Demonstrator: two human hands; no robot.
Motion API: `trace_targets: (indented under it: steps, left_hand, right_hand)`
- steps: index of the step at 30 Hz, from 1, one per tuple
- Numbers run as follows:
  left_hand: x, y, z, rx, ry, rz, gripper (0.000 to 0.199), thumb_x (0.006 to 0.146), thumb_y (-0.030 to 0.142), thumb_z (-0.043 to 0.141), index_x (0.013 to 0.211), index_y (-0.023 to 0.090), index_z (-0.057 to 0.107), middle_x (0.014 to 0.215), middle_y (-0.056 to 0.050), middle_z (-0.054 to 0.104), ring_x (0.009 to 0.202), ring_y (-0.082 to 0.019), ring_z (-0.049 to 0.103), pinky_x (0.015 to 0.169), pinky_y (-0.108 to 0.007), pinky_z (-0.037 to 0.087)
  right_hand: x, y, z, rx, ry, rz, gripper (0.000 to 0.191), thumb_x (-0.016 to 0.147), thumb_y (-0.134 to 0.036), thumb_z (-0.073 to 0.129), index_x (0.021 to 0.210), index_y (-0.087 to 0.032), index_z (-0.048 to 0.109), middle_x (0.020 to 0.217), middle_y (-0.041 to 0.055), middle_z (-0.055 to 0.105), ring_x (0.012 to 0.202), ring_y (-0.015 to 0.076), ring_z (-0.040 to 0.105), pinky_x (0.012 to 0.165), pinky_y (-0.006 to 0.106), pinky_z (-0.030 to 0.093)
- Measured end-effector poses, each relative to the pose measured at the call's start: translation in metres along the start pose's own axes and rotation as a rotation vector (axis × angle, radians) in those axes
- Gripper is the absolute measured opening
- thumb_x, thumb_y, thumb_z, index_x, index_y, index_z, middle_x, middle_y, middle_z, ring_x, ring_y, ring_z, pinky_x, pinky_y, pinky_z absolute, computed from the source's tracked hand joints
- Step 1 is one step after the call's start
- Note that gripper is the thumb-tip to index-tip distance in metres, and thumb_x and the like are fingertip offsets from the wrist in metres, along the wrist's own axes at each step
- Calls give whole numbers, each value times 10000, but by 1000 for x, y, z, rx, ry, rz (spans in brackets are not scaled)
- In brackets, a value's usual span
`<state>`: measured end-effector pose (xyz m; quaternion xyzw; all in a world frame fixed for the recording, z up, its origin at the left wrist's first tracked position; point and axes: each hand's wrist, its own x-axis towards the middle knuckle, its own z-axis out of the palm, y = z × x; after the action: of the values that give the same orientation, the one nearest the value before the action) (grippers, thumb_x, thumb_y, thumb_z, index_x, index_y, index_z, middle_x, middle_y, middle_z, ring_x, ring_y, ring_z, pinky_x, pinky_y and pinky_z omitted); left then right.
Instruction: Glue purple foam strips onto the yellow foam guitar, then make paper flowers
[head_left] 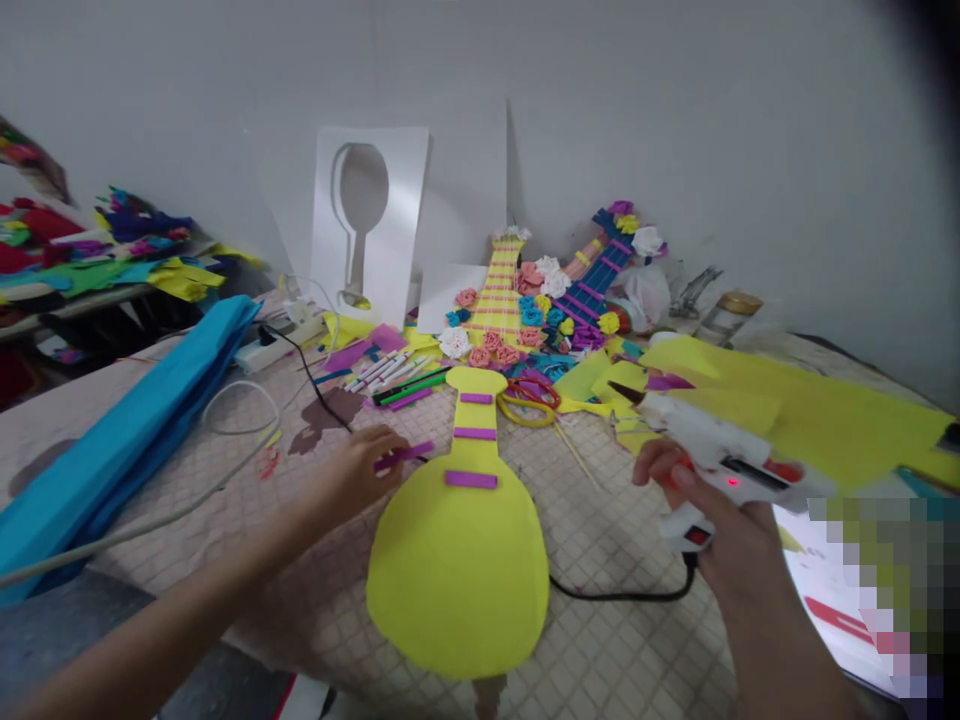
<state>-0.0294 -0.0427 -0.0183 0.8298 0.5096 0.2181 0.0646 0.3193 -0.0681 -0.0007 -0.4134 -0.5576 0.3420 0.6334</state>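
Note:
Flat on the table in front of me lies a yellow guitar-shaped cutout [459,570] with three purple strips [471,480] across its neck and upper body. To the left of the neck, my left hand [375,465] pinches another purple strip [405,456], held apart from the cutout. My right hand [705,500] grips a white hot glue gun [712,450] on the right, its nozzle pointing up and left and a red light lit on its side. A black cord [622,597] runs from its handle leftward under the cutout.
Scissors [529,410], markers [386,370] and a green cutter [411,388] lie beyond the cutout. Decorated paper guitars [499,295] lean by the wall near a white stencil board [409,200]. Blue paper [135,430] and a white cable [180,510] are left, yellow sheets [832,400] right.

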Motion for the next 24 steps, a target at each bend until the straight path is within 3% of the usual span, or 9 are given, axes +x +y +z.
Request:
trace_targets:
  steps: [3, 6, 11, 14, 20, 24]
  left_hand:
    - [12, -35, -5, 154, 4, -43, 233, 750, 192, 469, 891, 130, 644, 917, -115, 647, 842, -228, 588, 765, -337, 446]
    - [27, -51, -4, 197, -4, -52, 279, 751, 244, 484, 961, 153, 643, 1016, -115, 643, 957, -257, 568, 867, -380, 412]
    - [57, -53, 11, 181, -15, -39, 297, 792, 245, 431, 992, 158, 632, 1019, -96, 643, 967, -226, 566, 869, -328, 417]
    - [71, -56, 22, 215, -23, -72, 274, 765, 201, 454, 958, 139, 639, 988, -124, 632, 948, -247, 565, 848, -342, 420]
    - [81, -57, 26, 241, -41, -93, 262, 805, 189, 401, 866, 122, 647, 896, -136, 614, 886, -252, 574, 792, -341, 423]
    - [82, -57, 24, 215, -52, -87, 238, 794, 203, 421, 838, 137, 645, 867, -114, 620, 856, -232, 574, 779, -315, 416]
  right_hand:
    - [0, -1, 6, 118, 32, 61, 125, 704, -321, 630, 666, -206, 663, 649, 31, 603, 630, 199, 554, 621, 370, 434]
    - [0, -5, 12, 206, 145, 146, 75, 678, -299, 650, 696, -226, 647, 626, 22, 625, 564, 200, 560, 546, 372, 445]
    - [5, -6, 14, 440, 228, 299, 181, 593, -298, 661, 755, -225, 626, 621, 7, 635, 698, 240, 618, 644, 415, 493]
    - [9, -1, 11, 552, 243, 300, 178, 592, -242, 618, 770, -228, 617, 720, 6, 659, 742, 235, 626, 651, 411, 503]
    - [10, 3, 6, 517, 199, 395, 199, 654, -312, 607, 814, -197, 635, 691, 38, 646, 691, 228, 626, 521, 346, 490]
    - [9, 0, 8, 542, 148, 333, 174, 663, -322, 604, 799, -215, 620, 725, 32, 644, 686, 217, 619, 552, 358, 493]
